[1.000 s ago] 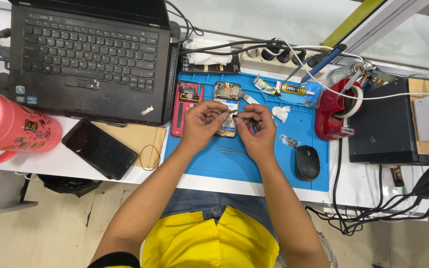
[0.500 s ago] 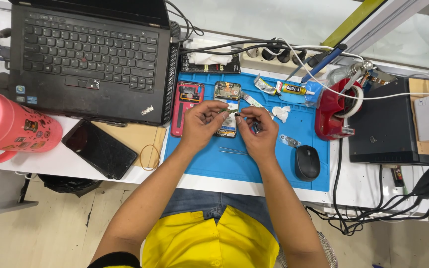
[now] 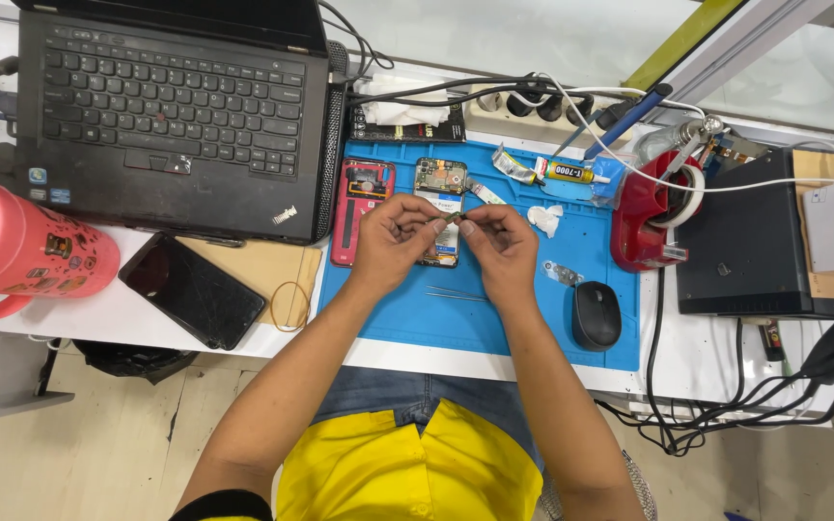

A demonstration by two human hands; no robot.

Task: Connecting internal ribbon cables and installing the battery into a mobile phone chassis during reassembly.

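Head view: yellow-labelled glue tube (image 3: 569, 173) beyond both hands (image 3: 446, 236).

The tiny part (image 3: 452, 219) pinched between both hands is too small to identify.

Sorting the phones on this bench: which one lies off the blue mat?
The black phone with the cracked screen, on the white table beside the laptop. The opened phone and red phone frame lie on the blue mat.

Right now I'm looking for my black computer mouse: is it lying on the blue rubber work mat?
Yes, the black computer mouse lies on the blue rubber work mat, near its right edge.
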